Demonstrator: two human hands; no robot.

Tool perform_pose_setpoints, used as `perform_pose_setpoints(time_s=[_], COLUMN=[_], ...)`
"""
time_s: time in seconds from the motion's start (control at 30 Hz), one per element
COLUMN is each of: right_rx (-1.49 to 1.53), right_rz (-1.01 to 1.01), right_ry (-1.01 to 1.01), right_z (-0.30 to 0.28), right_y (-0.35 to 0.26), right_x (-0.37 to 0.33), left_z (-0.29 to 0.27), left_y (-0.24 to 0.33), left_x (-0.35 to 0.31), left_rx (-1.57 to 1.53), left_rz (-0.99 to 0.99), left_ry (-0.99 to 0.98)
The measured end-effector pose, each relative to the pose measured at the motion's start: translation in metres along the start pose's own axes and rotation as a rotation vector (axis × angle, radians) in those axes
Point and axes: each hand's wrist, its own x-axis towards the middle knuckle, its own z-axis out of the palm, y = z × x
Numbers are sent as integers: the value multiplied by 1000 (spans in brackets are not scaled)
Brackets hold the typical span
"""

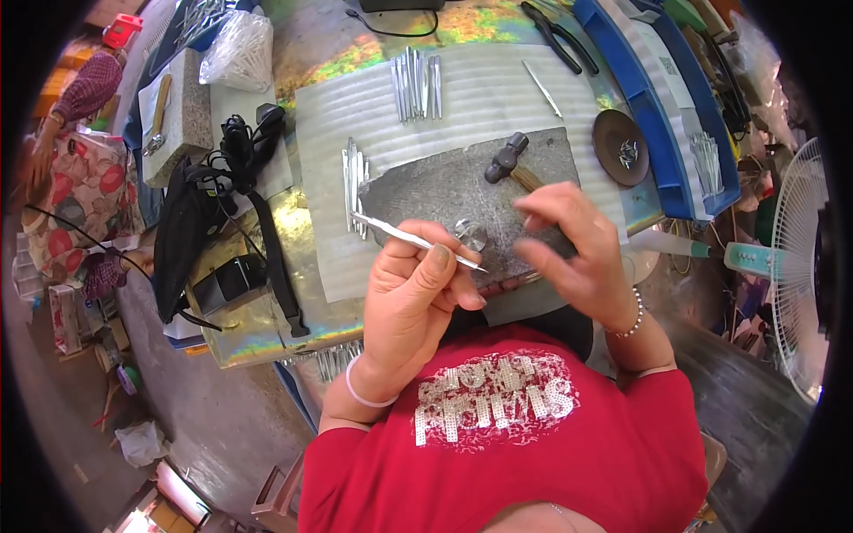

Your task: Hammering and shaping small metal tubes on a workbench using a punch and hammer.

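My left hand (410, 289) pinches a slim silver metal rod (395, 233) between thumb and fingers. The rod slants across the near side of a grey stone slab (431, 182), its thin pointed end toward the right. To the right, my right hand (586, 258) is raised with fingers apart and nothing in it. Just beyond its fingertips lies a ball-peen hammer (507, 157), resting on the slab with its wooden handle partly behind the hand. A small shiny round metal piece (471, 234) sits on the slab between my hands.
Similar rods (416, 84) lie in a bunch on white foam sheeting, others (355, 186) left of the slab. Black-handled pliers (562, 40), a brown dish (620, 147) and a blue tray (640, 98) stand right; a black strapped bag (200, 222) left. A fan (800, 266) is far right.
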Motion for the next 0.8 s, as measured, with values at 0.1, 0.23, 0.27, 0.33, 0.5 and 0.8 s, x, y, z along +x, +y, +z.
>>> perform_pose_setpoints(time_s=[0.1, 0.23, 0.27, 0.33, 0.5, 0.8], right_rx=[380, 757, 736, 778, 959, 1005], right_rz=[-12, 71, 49, 85, 204, 491], right_ry=[-53, 105, 131, 179, 223, -162], right_z=[12, 41, 43, 48, 43, 31], right_y=[-10, -3, -4, -9, 0, -4], right_x=[-1, -7, -8, -12, -8, -2], left_z=[2, 1, 3, 2, -9, -9], left_y=[-11, -24, -25, -26, -17, 2], left_x=[0, -3, -5, -6, -9, -21], left_rx=[-90, -180, -191, -196, -109, 853], left_rz=[-29, -85, -80, -92, -47, -119], left_ry=[18, 16, 40, 37, 36, -57])
